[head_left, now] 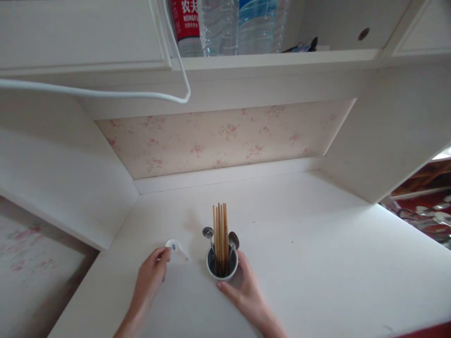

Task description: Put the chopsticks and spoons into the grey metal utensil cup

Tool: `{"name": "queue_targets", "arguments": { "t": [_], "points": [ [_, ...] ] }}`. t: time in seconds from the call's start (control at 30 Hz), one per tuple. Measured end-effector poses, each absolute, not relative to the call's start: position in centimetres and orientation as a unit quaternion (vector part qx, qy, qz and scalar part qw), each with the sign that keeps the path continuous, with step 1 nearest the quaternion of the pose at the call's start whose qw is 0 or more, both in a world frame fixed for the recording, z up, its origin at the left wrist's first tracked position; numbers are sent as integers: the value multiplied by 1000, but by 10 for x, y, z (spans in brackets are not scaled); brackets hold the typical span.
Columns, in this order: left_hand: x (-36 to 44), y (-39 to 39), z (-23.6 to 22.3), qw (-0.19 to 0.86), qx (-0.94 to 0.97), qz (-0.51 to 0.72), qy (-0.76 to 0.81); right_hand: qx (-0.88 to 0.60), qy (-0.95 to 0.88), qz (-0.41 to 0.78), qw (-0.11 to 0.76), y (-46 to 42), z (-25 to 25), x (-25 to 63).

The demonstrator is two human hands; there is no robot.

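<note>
A white ceramic soup spoon [173,245] with a small blue mark in its bowl lies on the white tabletop, its handle pointing right. My left hand [153,270] has its fingers closed at the bowl's near edge, pinching it. To the right stands an upright cup [221,279] with a pale rim and dark inside. Several wooden chopsticks [221,234] rise from it, with a metal spoon [207,232] leaning left and another metal spoon [233,240] leaning right. My right hand [246,293] wraps the cup's right side, thumb at the front.
White side panels [384,131] and a floral back panel [218,141] enclose the tabletop [317,263]. Overhead, a shelf [282,60] carries plastic bottles [218,28]. A white cable [141,95] hangs from the upper left.
</note>
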State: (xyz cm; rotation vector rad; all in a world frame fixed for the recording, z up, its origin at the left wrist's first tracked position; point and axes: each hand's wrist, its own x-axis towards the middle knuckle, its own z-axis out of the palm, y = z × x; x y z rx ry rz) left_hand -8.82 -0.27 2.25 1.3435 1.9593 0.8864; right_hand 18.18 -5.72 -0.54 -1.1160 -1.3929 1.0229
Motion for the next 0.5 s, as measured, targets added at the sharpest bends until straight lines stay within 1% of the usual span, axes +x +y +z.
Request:
{"name": "queue_targets", "arguments": {
  "t": [0.1,0.17,0.23,0.3,0.5],
  "points": [
    [-114,18,26,233,541,199,783,-473,-585,418,510,-58,-4,181],
    [-122,27,24,221,559,115,791,-481,-585,412,507,-58,-4,181],
    [-124,34,20,218,580,65,782,-483,-585,412,505,-58,-3,182],
    [-122,39,17,213,606,51,765,-479,-585,417,504,-58,-2,182],
    [-113,47,18,193,640,64,741,-485,-583,420,499,-59,2,184]
  ]
}}
